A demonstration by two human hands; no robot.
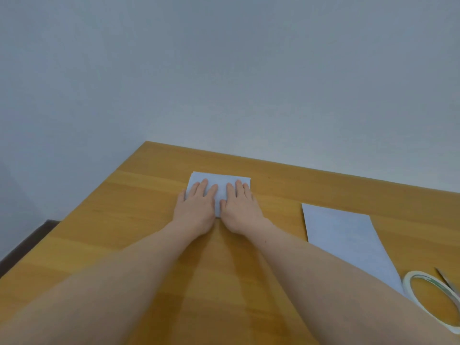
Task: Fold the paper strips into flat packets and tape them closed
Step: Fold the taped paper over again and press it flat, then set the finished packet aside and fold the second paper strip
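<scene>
two bare forearms fill the near edge of the view, reaching out over the wooden table (pixel 139 220). beside the right arm lies a tape roll (pixel 431 303), with what looks like a scissor blade (pixel 448 282) just past it, mostly cut off by the frame.

farther out, the left hand (pixel 196 205) and right hand (pixel 240 207) rest side by side, palms down, fingers straight and flat on a folded paper packet (pixel 220 181) near the table's far edge. they press it rather than pinch it.

an unfolded paper strip (pixel 346 235) lies to the right, well apart from the packet.

the paper looks light, thin and limp; it should crease easily but may spring open or slide on the smooth wood, so one hand probably has to keep pinning the flap while the other fetches tape. edges and corners seem the best places to lift it.

no writing or brand is readable anywhere.
</scene>
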